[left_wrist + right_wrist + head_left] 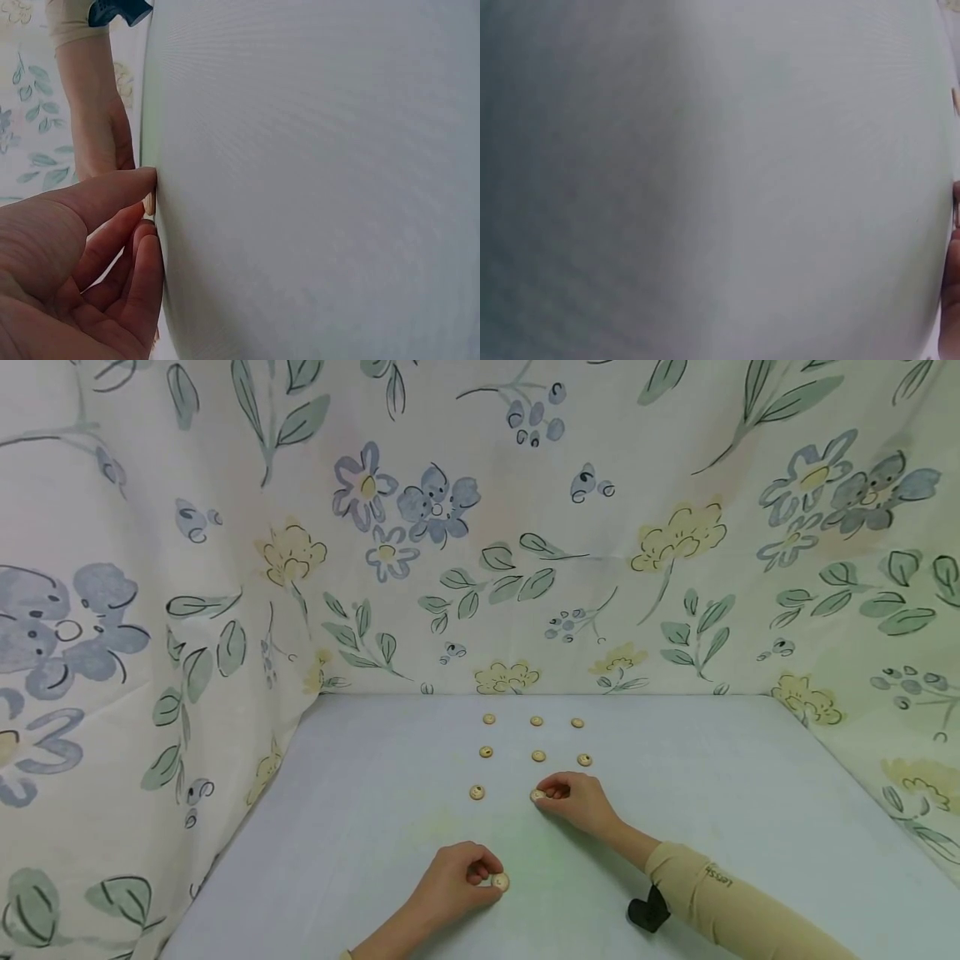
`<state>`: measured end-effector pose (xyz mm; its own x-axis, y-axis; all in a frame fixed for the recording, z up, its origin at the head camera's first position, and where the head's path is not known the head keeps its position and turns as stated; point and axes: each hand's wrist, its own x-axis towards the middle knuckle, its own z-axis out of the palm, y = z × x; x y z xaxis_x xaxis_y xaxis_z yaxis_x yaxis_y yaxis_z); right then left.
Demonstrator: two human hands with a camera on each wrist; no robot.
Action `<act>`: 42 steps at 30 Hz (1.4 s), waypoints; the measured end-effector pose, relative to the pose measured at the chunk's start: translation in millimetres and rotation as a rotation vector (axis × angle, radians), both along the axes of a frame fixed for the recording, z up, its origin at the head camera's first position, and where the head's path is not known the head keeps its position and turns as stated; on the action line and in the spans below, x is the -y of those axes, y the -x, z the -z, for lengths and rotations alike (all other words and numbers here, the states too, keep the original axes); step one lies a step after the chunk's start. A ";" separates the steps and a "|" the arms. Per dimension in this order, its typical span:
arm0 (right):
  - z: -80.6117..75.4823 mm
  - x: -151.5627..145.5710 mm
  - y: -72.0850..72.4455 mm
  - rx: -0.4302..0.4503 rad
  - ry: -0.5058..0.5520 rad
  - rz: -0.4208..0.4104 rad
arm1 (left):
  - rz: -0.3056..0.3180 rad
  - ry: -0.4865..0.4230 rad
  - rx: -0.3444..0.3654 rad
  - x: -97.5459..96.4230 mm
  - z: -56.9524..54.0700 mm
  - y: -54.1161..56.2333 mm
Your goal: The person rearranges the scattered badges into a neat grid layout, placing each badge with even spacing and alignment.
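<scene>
Near the front of the table, my left hand [459, 881] pinches a small round wooden disc [501, 882] between thumb and fingers. In the left wrist view the left hand [97, 262] shows close up, with only the edge of that disc [149, 203] visible. Farther back and to the right, my right hand [581, 800] holds another wooden disc [537, 795] at the tabletop. Only a few fingertips of the right hand [951, 292] appear at the right wrist view's edge. Dark marks on some discs are too small to read.
Several similar discs stand in rows behind the hands, among them a front-left disc [477, 792], a middle disc [538, 756] and a back-right disc [577, 722]. They lie on a white table [360, 827]. A floral curtain [480, 527] hangs behind and along the sides.
</scene>
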<state>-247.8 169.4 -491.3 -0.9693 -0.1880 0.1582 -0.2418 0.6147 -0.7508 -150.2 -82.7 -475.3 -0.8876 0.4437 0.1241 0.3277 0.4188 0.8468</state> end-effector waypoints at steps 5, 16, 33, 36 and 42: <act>-0.6 -0.9 -1.8 -0.005 0.005 -0.002 | -0.001 0.001 0.001 -0.7 -1.5 -0.9; 0.7 -6.7 -5.7 0.051 0.043 0.032 | -0.008 0.015 0.006 -3.4 -3.1 -1.6; -0.2 -28.6 -47.9 0.106 0.163 0.053 | -0.015 0.019 0.013 -1.6 -4.8 -4.7; -1.1 -29.5 -54.6 0.121 0.169 0.035 | -0.019 0.024 0.011 -2.2 -4.7 -4.3; -5.2 -25.2 -69.1 0.134 0.192 -0.032 | -0.021 0.029 0.004 -3.6 -4.0 -3.3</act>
